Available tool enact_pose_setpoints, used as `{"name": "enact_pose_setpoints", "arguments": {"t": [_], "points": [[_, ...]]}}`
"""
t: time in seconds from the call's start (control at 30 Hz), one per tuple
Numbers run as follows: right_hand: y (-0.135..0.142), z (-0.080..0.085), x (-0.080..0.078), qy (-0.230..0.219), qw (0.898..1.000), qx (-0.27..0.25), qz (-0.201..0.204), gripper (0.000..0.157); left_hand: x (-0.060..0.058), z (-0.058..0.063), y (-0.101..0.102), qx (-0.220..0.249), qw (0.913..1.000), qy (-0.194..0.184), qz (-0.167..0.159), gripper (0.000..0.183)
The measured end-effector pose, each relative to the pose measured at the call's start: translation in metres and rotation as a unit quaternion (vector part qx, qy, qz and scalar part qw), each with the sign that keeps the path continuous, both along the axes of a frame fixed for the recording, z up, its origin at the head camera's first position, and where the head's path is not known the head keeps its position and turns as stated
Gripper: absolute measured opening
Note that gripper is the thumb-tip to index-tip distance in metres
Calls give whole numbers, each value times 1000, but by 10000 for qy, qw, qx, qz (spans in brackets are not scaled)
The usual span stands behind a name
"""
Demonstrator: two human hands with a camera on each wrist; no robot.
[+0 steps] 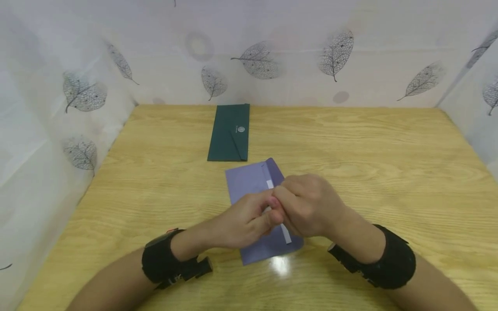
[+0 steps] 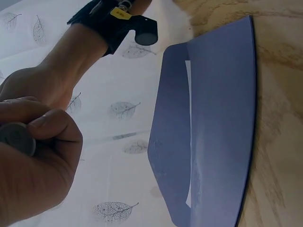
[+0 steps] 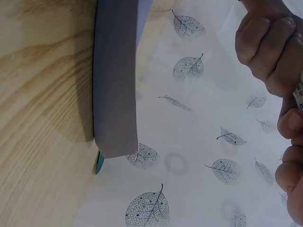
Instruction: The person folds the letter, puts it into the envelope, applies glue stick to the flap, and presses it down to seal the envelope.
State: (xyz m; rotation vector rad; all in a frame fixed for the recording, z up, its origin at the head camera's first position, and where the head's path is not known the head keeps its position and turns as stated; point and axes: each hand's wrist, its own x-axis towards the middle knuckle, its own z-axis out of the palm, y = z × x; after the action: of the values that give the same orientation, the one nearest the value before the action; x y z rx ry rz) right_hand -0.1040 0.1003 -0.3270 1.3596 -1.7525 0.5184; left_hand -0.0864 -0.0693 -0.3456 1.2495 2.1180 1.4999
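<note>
Both hands meet above a purple envelope [image 1: 253, 177], which lies with its flap unfolded to the right and a white strip along the fold. Curled fingers of my left hand [image 1: 249, 220] hold what looks like a glue stick; its round grey end [image 2: 18, 138] shows in the left wrist view. A bit of its white printed label [image 3: 298, 93] appears between the hands in the right wrist view. My right hand [image 1: 311, 205] is closed round the other end of the stick, which its fingers hide.
Farther back on the wooden table [image 1: 369, 142] lies a dark green envelope [image 1: 229, 134] with a pale round emblem. White curtain cloth [image 1: 288, 26] printed with grey leaves stands behind the table and along both sides. Each wrist wears a black band [image 1: 167, 259].
</note>
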Motion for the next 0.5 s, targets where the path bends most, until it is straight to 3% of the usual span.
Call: {"name": "enact_pose_setpoints", "arguments": {"t": [0.1, 0.2, 0.33, 0.5], "points": [[1, 1, -1, 108, 9999, 28, 17, 32, -1, 0, 1, -79, 9997, 213, 102, 64], [2, 3, -2, 198, 9997, -18, 132, 32, -1, 1, 1, -50, 9999, 62, 71, 64], [4, 8, -6, 261, 9984, -389, 311, 34, -2, 1, 3, 206, 9976, -637, -146, 62], [5, 18, -12, 265, 9847, -1715, 159, 42, -2, 2, 2, 265, 9887, -1461, -215, 62]]}}
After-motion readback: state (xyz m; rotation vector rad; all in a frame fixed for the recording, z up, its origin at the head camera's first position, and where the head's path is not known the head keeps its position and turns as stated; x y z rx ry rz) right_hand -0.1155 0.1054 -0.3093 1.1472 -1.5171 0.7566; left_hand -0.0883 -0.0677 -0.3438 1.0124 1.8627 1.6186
